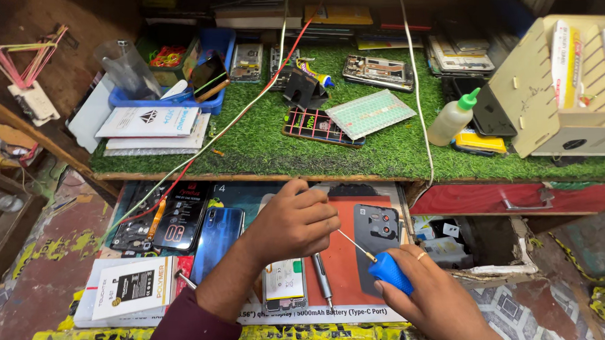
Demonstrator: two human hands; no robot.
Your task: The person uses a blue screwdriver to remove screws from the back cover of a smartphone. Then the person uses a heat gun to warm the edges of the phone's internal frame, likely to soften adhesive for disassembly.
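My right hand grips a small screwdriver by its blue handle at the lower right, with the thin shaft pointing up and left. My left hand is curled near the shaft's tip, fingers closed; what they pinch is hidden. Both hands hover over an orange work mat. A dark grey phone back cover with camera cut-outs lies on the mat just above my right hand. A silver pen-like tool and an opened phone with a battery lie below my left hand.
A blue phone, a dark phone and a battery box lie left of the mat. Behind is a green turf shelf with phone parts, a green-capped squeeze bottle, a blue tray, a wooden box and red and white wires.
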